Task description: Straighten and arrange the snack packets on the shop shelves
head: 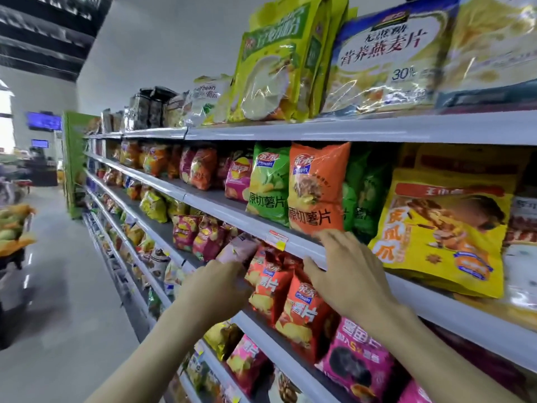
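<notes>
Shelves in a shop aisle, in several tiers, each stocked with snack packets standing on end. Largest at the working tier is the yellow bag, at right, leaning out over the rim. It is judged heavier and floppier than the rest and is best squared by both side edges. To its left, past some darker green bags, the orange packet and the green packet stand upright and touching at the front of the same tier. One tier down, the red packets stand in a close row, slightly tilted, with a pink packet just to their right. All appear to be air-filled foil pillows, judged very light, soft and slick-skinned, with brittle crisps inside, so squeezing the belly risks crushing. The flat top seam or the two side edges are the sound places to take hold, and a flat-palm nudge serves for squaring. Right hand is spread flat with straight fingers over the shelf rim above the red packets, its fingertips near the base of the orange packet; it holds nothing. Left hand reaches to the top of the leftmost red packet, but its fingertips are hidden, so whether it grips cannot be told. Smallest is a tag on the rim.
</notes>
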The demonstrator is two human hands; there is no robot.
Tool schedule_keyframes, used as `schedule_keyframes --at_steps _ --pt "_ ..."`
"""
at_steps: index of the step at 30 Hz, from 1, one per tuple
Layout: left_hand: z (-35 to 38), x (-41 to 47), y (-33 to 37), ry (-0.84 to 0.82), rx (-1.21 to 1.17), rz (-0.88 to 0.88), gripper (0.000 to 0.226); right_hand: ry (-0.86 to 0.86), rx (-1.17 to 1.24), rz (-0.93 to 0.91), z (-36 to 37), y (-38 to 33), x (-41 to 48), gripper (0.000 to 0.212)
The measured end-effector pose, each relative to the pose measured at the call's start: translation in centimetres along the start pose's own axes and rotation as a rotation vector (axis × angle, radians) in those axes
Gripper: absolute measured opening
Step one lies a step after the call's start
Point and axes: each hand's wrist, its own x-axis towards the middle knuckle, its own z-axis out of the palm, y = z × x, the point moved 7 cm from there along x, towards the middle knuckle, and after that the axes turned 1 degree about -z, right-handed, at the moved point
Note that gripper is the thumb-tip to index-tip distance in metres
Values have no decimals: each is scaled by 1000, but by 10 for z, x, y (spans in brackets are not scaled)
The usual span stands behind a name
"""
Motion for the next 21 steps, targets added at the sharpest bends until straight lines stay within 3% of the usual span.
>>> schedule_keyframes --at_steps 6,9,14,21 --pt "-12 53 -13 96 -38 -16 51 248 135 -11 -1 20 36 44" --pt "-27 86 -12 198 -140 -10 69 320 244 53 2 36 54 65" --pt "-52 146 -4 394 -324 33 66 224 446 174 18 55 86 111" --pt "-29 231 -5 310 -580 0 127 118 531 333 34 69 101 140"
